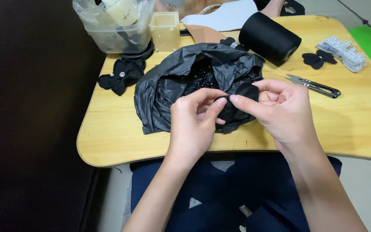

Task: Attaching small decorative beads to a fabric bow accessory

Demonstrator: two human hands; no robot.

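- Below, a pale wooden desk (121, 141) with rounded corners, carrying everything listed.
- At centre, a crumpled black plastic bag (168, 86), mouth open on small shiny black beads (202, 77).
- Behind it, a large spool of black thread (269, 38) lying on its side.
- Far left corner, a clear plastic tub (117, 36) beside a small cream box (165, 31).
- Left of the bag, a finished black bow (122, 75) with a sparkling centre.
- Far right, a heap of pearl-trimmed pieces (344, 51) near two black fabric cutouts (318, 59).
- Right of the bag, thread snips (314, 85) lying flat.
- Over the bag's front edge, left hand (194, 124) and right hand (282, 109), each grip pinching a small black fabric piece (246, 91) between thumb and fingertips.
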